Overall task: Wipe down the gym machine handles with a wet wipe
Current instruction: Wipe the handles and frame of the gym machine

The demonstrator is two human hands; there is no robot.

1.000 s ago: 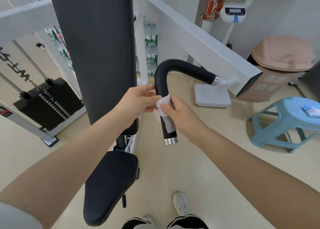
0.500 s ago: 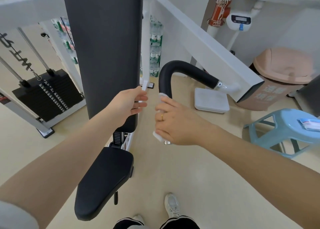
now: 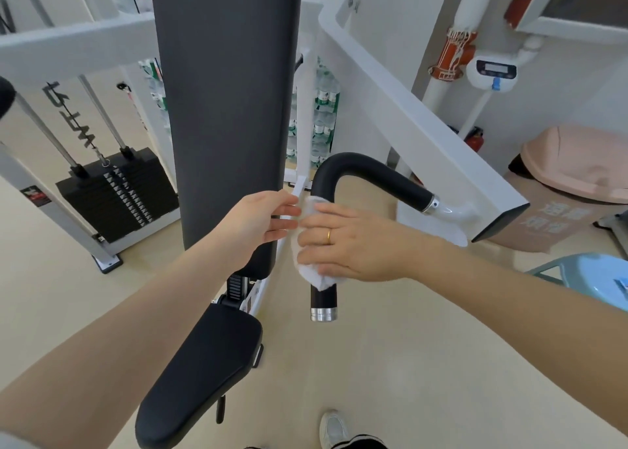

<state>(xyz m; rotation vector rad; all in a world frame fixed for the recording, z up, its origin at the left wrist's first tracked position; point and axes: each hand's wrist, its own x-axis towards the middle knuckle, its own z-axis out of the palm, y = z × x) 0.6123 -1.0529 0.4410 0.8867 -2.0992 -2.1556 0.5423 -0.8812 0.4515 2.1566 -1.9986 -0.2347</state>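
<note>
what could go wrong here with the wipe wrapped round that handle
1. The wet wipe bunches under the right hand, so it may slip off or miss patches of the black handle.
2. The curved upper section and the chrome end cap lie outside the wipe and could be skipped.
3. The left hand only has straight fingers near the wipe, so it adds little hold if the wipe slides.

This is a gym. A weight stack (image 3: pixel 115 193) on guide rods stands left. A padded machine seat (image 3: pixel 200 377) and backrest (image 3: pixel 226 108) fill the middle.
</note>
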